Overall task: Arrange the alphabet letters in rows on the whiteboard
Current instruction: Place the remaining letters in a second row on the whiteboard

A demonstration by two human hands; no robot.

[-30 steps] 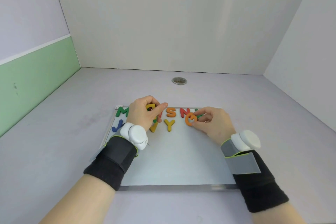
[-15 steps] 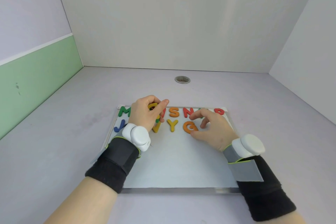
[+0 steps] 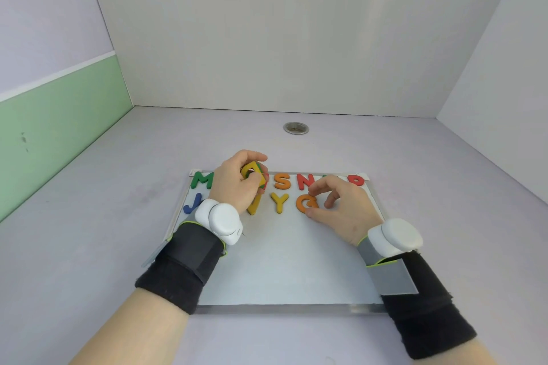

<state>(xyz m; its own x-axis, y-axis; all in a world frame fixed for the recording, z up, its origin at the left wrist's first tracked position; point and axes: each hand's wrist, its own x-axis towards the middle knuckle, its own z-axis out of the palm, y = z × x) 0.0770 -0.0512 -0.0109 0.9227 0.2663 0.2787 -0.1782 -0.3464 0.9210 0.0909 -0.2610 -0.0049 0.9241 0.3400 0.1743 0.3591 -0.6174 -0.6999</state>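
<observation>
A whiteboard (image 3: pixel 284 261) lies flat in front of me. Its top row shows a green M (image 3: pixel 201 181), an orange S (image 3: pixel 281 181), a red N (image 3: pixel 304 181) and a red letter (image 3: pixel 355 180) at the far right. The second row has a blue J (image 3: pixel 192 205), a yellow letter (image 3: pixel 254 207) partly hidden, a yellow Y (image 3: pixel 279 201) and an orange G (image 3: pixel 307 204). My left hand (image 3: pixel 237 184) is shut on a small stack of letters (image 3: pixel 252 175), yellow on top. My right hand (image 3: pixel 341 210) rests at the G, thumb and forefinger touching its edges.
The board sits on a pale lilac surface walled at the back and both sides. A round metal drain (image 3: pixel 296 128) is set into the surface behind the board. A green panel (image 3: pixel 59 121) lines the left wall.
My right hand carried the orange G down from the top row and set it on the second row beside the Y. The left hand stayed put with its stack.
</observation>
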